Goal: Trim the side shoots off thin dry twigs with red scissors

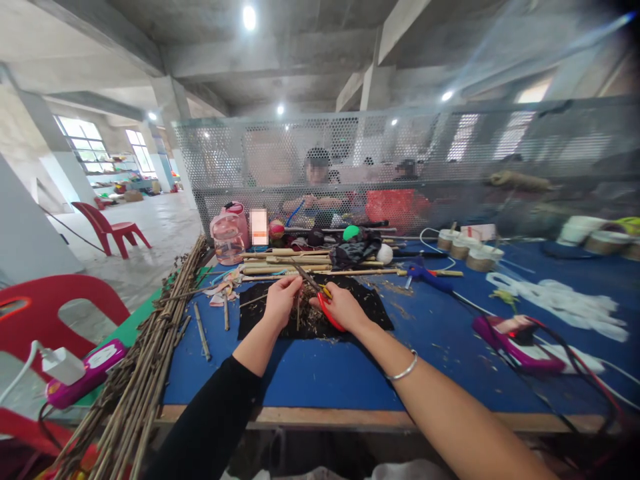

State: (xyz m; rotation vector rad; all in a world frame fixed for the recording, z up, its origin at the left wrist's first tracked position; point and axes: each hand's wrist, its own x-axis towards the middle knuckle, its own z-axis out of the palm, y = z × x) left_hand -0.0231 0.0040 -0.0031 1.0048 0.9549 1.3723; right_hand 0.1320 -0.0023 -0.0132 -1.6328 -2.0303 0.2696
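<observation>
My right hand (343, 308) is wrapped round the red handles of a pair of scissors (327, 312), whose dark blades point up and to the left. Close beside the blades, the thumb and fingertips of my left hand (281, 303) are pinched together. Whatever small piece they hold is too fine to make out. Both hands are above a black cloth (370, 300) strewn with brown plant clippings (313, 321). A thin twig (254, 301) lies across the cloth's left side.
Long dry stalks (135, 380) run along the table's left edge. Cut bamboo sticks (285, 269) lie behind the cloth. At right are a blue glue gun (427, 275), a purple power strip (520, 347) and white strips (560, 303). A perforated metal screen (280, 150) stands behind; people sit beyond it.
</observation>
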